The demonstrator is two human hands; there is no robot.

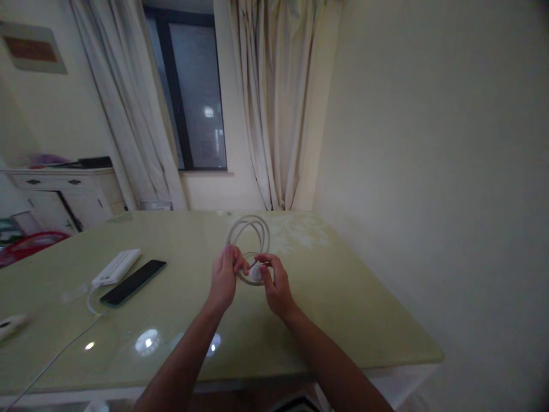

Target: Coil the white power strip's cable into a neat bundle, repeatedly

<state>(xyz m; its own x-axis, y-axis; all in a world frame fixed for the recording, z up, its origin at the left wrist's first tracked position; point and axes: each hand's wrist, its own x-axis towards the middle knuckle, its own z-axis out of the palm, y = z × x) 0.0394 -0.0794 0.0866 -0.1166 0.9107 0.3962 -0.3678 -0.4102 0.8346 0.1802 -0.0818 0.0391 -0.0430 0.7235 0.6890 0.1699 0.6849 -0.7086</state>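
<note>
A pale cable (250, 220) is looped into a loose coil above the middle of the table. On its left side my left hand (225, 274) is closed around the strands, thumb uppermost. A small white plug (256, 272) sits at the lower part of the coil, between my two hands. My right hand (277, 281) pinches this plug from the right with thumb and fingers. The fingers partly hide the plug and the lower strands.
On the table's left lie a white power bank (116, 267) with a white cord (60, 352) and a black phone (134, 282). A white object (12, 326) rests at the far left edge. The glossy table (364, 320) meets a wall (429, 171) on the right.
</note>
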